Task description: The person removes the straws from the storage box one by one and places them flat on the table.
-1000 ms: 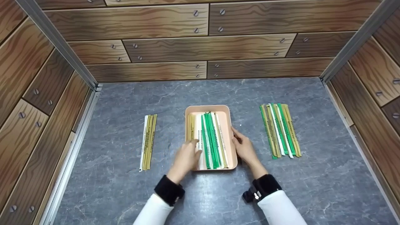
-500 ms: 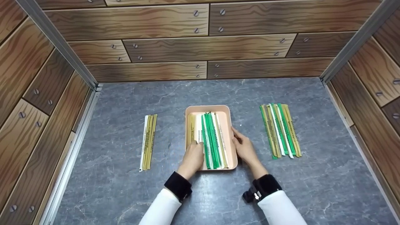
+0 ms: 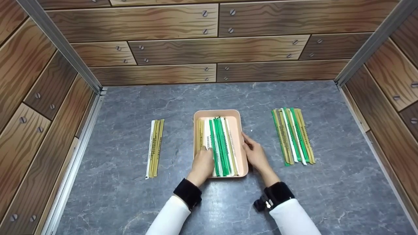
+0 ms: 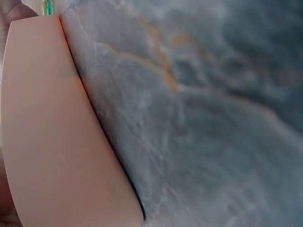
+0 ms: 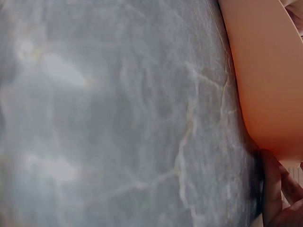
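Note:
A peach-coloured shallow tray [image 3: 235, 135] holds several paper-wrapped straws [image 3: 222, 143] in green, white and gold, lying lengthwise side by side. My left hand [image 3: 202, 164] is over the tray's near left part, fingers curled down onto the wrapped straws. It appears to pinch straws near the white ones, though its fingertips are hidden under the hand. My right hand [image 3: 255, 156] rests against the tray's outer right wall, its fingers fairly straight. In the right wrist view, fingers [image 5: 271, 184] touch the outside of the tray near its corner.
Left of the tray lies a small row of white and gold wrapped straws [image 3: 154, 148]. A larger row of green, white and gold straws [image 3: 293, 137] lies to the right. Wood-patterned walls [image 3: 169, 52] enclose the grey marbled tabletop [image 3: 176, 101] at the back and both sides.
My left hand has moved right and its fingers have closed down onto the straws, which shift slightly. My right hand and the tray stay in place.

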Tool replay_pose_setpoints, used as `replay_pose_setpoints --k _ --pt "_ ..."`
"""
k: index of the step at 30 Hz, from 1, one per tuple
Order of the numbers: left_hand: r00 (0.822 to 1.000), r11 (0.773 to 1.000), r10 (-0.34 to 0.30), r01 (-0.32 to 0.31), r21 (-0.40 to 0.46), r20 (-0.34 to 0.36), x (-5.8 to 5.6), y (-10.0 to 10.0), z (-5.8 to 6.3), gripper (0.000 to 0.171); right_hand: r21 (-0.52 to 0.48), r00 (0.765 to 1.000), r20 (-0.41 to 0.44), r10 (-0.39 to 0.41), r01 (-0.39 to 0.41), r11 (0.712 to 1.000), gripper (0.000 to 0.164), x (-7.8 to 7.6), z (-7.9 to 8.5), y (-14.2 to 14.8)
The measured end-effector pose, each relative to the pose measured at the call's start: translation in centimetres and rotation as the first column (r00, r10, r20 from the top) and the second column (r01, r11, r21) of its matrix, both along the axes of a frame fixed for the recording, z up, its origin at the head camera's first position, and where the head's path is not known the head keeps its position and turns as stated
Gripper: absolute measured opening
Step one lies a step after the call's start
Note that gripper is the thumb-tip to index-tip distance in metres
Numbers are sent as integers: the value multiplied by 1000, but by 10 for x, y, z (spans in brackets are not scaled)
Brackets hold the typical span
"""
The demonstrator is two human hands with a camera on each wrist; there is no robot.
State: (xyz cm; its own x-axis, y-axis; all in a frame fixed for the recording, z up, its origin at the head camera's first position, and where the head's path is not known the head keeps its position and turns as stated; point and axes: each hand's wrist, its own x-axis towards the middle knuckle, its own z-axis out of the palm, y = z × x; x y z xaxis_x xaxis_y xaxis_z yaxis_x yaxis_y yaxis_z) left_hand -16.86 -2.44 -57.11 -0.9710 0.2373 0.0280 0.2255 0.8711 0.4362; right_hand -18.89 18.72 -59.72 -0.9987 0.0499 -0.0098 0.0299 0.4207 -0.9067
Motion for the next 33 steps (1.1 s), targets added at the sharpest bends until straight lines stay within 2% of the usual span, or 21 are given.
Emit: replay_pose_setpoints --k 7,14,19,27,33 --pt "1000 1000 3 -3 11 -24 -1 0 -1 18 -10 1000 7 -3 3 1000 45 1 1 0" --pt "997 999 -40 39 -17 -69 -1 3 2 15 -21 1000 29 1 0 1000 45 0 2 0" --pt "998 999 -36 35 -27 -58 0 4 0 13 -15 1000 21 2 -2 1000 45 0 1 -1" --pt "1000 996 19 -20 -82 -20 -1 2 -1 20 -9 1000 1 11 -11 1000 45 -1 1 0" --pt "999 994 21 -18 -107 24 -1 1 2 20 -10 1000 17 21 -20 1000 47 0 0 1"
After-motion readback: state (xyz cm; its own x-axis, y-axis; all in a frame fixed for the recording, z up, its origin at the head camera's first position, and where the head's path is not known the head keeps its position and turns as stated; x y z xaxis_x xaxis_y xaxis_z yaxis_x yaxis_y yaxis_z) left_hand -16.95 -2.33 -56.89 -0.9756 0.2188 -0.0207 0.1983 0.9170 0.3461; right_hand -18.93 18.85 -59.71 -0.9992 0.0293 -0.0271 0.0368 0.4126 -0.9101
